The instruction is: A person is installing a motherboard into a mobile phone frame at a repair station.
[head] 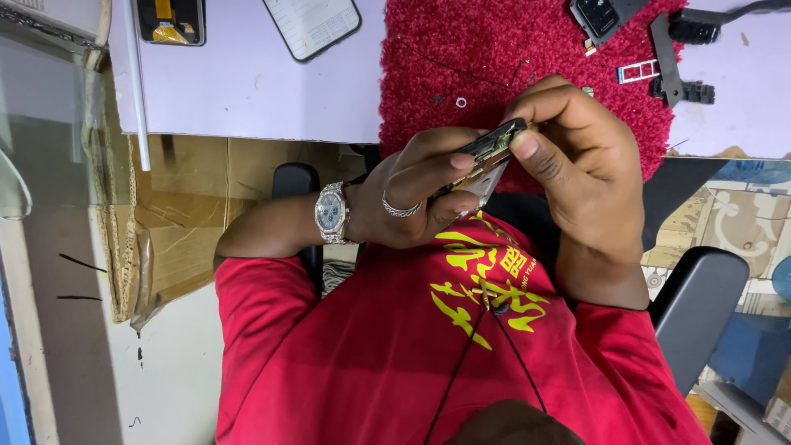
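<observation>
**Opened phone held edge-on between both hands above the lap**

The left hand (412, 194) is wrapping closed around the lower end of the opened phone (482, 161); the right hand (577, 161) is pinching its upper end with thumb and fingertips. The phone is hovering off the worktop (247, 82), just below the red mat (494, 49). Its long axis is running from 8 o'clock up to 2 o'clock. A slipping pinch could be dropping it or bending exposed parts.
</observation>
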